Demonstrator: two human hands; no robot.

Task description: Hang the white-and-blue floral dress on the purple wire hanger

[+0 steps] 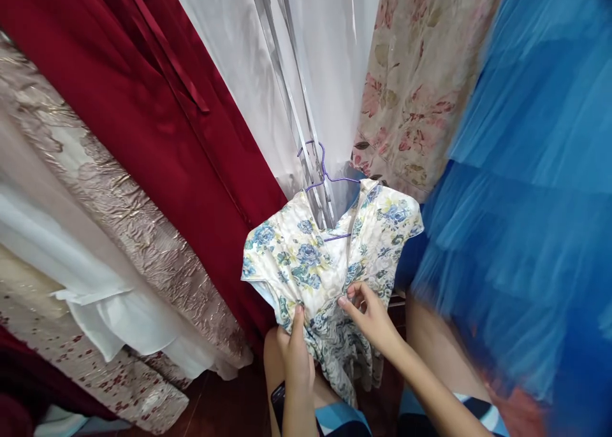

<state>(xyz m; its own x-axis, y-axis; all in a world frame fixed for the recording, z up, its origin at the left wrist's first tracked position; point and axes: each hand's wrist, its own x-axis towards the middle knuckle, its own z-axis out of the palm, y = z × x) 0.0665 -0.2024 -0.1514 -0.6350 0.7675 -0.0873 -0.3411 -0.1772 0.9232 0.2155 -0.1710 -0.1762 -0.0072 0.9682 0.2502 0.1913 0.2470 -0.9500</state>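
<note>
A cream dress (306, 255) with blue and yellow flowers hangs from a purple hanger (326, 169) in front of me. My left hand (297, 348) grips the dress at its left side near the waist, the thumb on top of the cloth. Near the middle of the waist, below the V neckline, my right hand (368, 313) pinches the fabric between thumb and fingers. Below my hands the skirt part (351, 360) falls in folds between my knees.
Long garments hang all around: a dark red dress (191, 150), a white one (329, 55), a floral one (406, 106) and a blue tiered tulle dress (516, 201). Pale ribbons (294, 99) run down to the hanger. A dark phone-like object (278, 399) lies by my left wrist.
</note>
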